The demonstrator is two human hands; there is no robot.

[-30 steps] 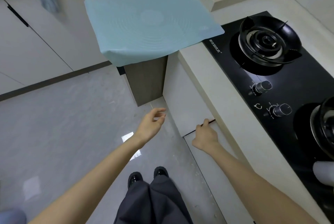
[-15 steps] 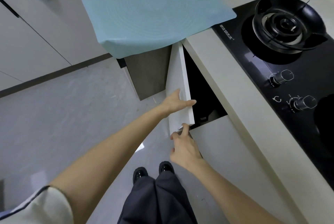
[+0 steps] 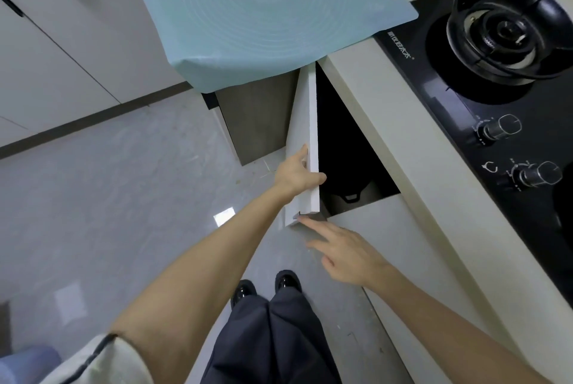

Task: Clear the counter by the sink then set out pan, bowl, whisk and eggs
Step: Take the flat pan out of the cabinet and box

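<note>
A white cabinet door [image 3: 305, 123] below the counter stands swung open. My left hand [image 3: 296, 174] grips its free edge, thumb on the inner side. My right hand [image 3: 344, 251] hovers just below the door's lower corner, fingers spread and holding nothing; one fingertip nearly touches the corner. Inside the dark cabinet a black pan [image 3: 348, 194] with a looped handle shows dimly at the bottom. No bowl, whisk or eggs are in view.
A pale blue silicone mat [image 3: 263, 11] covers the counter corner and hangs over its edge. To the right, a black gas hob [image 3: 465, 73] with a burner [image 3: 508, 33] and two knobs. The neighbouring cabinet door [image 3: 387, 244] is closed. My feet stand on grey floor.
The cabinet door went from closed to swung wide open. My left hand took hold of its edge, and my right hand let go and spread its fingers below the corner.
</note>
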